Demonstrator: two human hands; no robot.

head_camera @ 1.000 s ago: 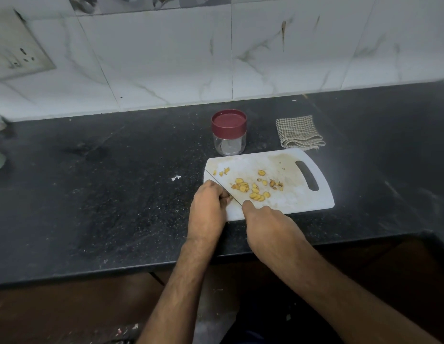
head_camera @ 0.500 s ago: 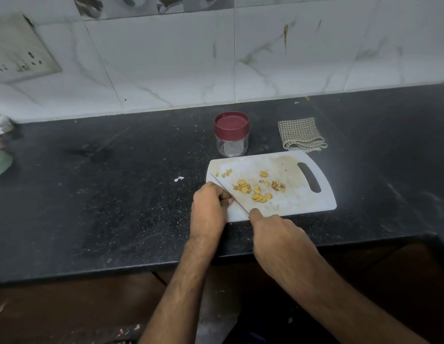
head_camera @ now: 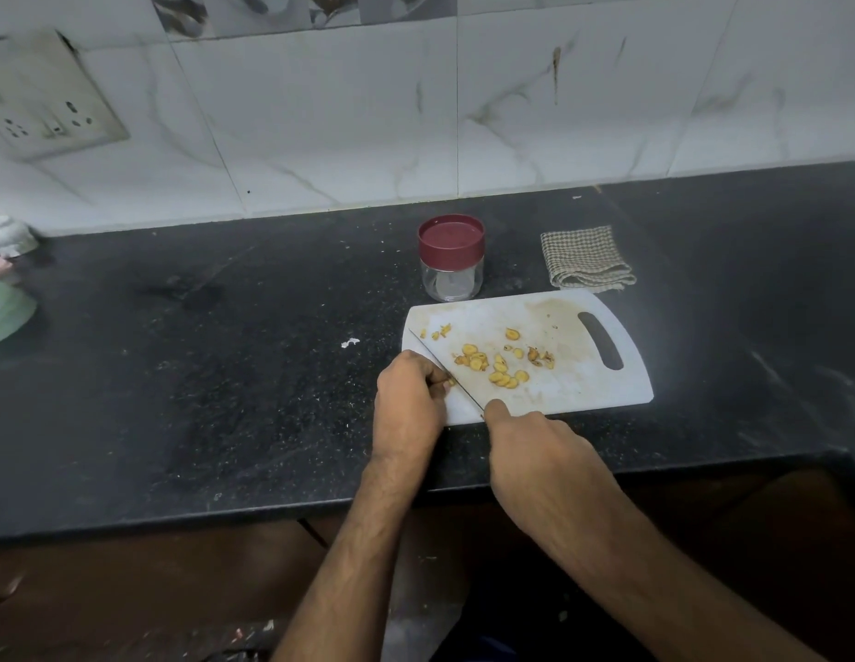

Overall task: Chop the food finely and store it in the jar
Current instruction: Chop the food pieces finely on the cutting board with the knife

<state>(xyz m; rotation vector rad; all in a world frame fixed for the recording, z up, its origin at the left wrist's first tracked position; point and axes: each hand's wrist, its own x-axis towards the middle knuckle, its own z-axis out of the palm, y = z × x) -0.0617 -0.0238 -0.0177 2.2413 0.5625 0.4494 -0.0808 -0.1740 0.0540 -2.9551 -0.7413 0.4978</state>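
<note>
A white cutting board (head_camera: pixel 573 389) lies on the black counter, with several yellow food slices (head_camera: pixel 492 367) scattered on it. My left hand (head_camera: pixel 408 398) pinches a small yellow piece (head_camera: pixel 448 383) at the board's left end. My right hand (head_camera: pixel 535 451) grips the handle of a knife, and the thin knife blade (head_camera: pixel 442 365) runs diagonally across the board's left corner, right beside the held piece. A clear jar (head_camera: pixel 451 260) with a dark red lid on it stands just behind the board.
A folded checked cloth (head_camera: pixel 585 258) lies behind the board to the right. A pale green object (head_camera: pixel 5 312) sits at the far left edge of the counter. A wall socket (head_camera: pixel 43 107) is on the tiled wall. The counter's front edge (head_camera: pixel 224 513) runs below my wrists.
The hands, knife and board hold almost the same pose. My right hand has drawn back slightly toward the counter's front edge.
</note>
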